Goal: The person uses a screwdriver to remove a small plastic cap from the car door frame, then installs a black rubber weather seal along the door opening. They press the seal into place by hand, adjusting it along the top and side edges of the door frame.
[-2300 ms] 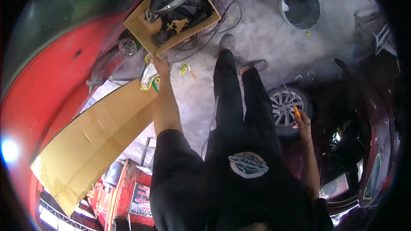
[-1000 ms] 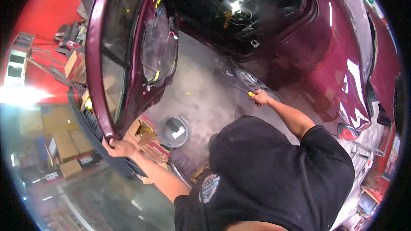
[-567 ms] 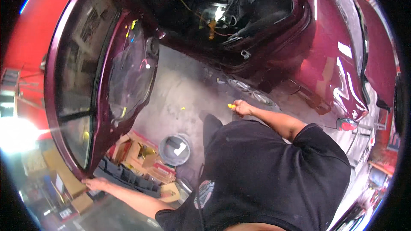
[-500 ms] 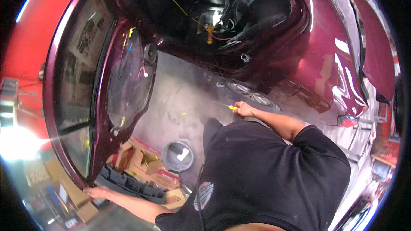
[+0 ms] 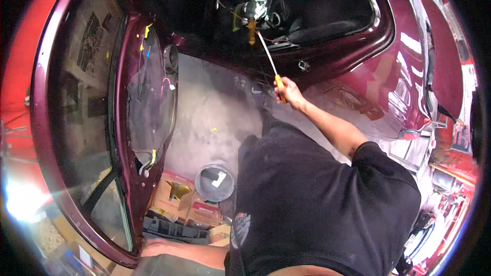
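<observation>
My right hand [image 5: 289, 93] is closed round the yellow handle of a long-shafted screwdriver [image 5: 268, 54]. Its shaft points up toward the car's open doorway, and in view its tip comes close to an orange-handled work light [image 5: 251, 29] inside. Whether they touch, I cannot tell. At the lower left, my left hand [image 5: 155, 248] grips the rear edge of the maroon car door [image 5: 113, 128], its fingers partly hidden there. The door stands open, its inner trim off, with yellow and pink wire ends showing. A yellow cord runs up from the work light.
The maroon car body [image 5: 378, 84] fills the far right side. A grey bucket [image 5: 214, 183] stands on the concrete floor [image 5: 197, 107] beside cardboard boxes [image 5: 171, 194] and a black plastic part [image 5: 176, 230]. Farther right are shelves with red edges [image 5: 455, 179].
The screwdriver has risen and swung from pointing left over the floor to pointing up into the doorway. My left hand and the door's rear edge have shifted right and lower in view.
</observation>
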A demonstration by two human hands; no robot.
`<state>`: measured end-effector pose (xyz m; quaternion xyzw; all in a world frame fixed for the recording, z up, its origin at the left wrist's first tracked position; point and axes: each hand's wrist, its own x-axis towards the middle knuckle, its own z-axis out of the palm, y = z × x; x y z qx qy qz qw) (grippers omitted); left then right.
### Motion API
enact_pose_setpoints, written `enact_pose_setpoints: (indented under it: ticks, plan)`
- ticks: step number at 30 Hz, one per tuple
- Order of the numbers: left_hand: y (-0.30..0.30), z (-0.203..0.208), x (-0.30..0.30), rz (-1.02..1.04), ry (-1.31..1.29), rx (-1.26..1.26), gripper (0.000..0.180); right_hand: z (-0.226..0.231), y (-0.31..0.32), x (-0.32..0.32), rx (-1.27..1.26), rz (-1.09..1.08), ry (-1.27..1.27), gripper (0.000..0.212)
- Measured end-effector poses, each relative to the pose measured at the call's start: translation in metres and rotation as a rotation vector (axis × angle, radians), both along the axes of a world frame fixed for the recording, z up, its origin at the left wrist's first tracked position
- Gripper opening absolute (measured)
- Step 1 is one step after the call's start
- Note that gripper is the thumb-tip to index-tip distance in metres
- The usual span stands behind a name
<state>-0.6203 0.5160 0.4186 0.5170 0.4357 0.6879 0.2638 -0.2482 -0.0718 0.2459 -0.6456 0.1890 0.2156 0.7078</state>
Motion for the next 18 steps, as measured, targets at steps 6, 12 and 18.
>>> enact_pose_setpoints:
  ticks: [6, 12, 18]
  plan:
    - [-0.041, -0.134, 0.010, -0.183, 0.299, -0.584, 0.036, 0.005, 0.003, 0.106, -0.143, -0.146, -0.160, 0.023]
    - [-0.189, -0.224, 0.138, -0.943, 0.431, -1.181, 0.022, -0.002, 0.049, 0.199, -0.132, -0.095, -0.397, 0.020]
    - [-0.263, -0.207, 0.344, -1.506, 0.911, -0.837, 0.026, -0.005, 0.088, 0.237, -0.036, 0.078, -0.398, 0.021]
